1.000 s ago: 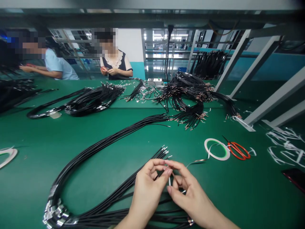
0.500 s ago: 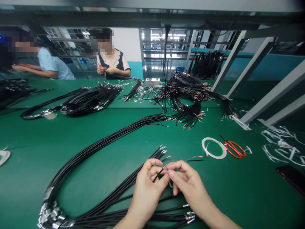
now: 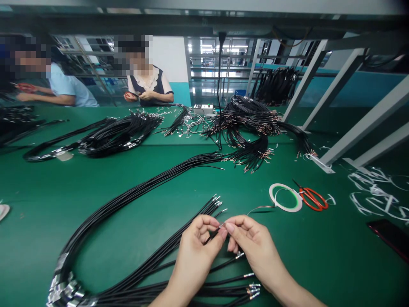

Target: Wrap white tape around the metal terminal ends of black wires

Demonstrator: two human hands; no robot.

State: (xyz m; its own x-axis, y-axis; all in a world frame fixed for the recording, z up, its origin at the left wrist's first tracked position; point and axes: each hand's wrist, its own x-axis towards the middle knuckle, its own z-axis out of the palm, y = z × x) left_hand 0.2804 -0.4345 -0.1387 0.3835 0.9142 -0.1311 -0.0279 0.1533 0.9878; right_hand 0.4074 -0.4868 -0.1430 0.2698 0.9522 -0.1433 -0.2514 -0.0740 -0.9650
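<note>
My left hand [image 3: 200,247] is closed around a black cable [image 3: 210,237] near its stripped end. Thumb and fingertips of my right hand [image 3: 251,241] pinch at the tip of that cable, meeting the left fingertips. Fingers mostly hide the tip, where a little copper colour shows. A thin copper-coloured tape strip [image 3: 263,207] runs from a white-and-green tape roll [image 3: 271,200] towards the back of my right hand; where it ends is hidden. Below and beside both hands lies a bundle of black cables [image 3: 150,268] with silvery ends, its bend wrapped in shiny foil [image 3: 65,285].
Orange-handled scissors [image 3: 313,199] lie beside the roll. White strip scraps [image 3: 377,192] and a dark phone [image 3: 388,236] are at right, below slanted metal legs [image 3: 361,128]. Cable piles [image 3: 249,117] cover the far bench. Two people [image 3: 150,85] work across it.
My right fingertips have closed in tighter over the cable tip, so less of the cable shows between my hands. The whole view has shifted slightly.
</note>
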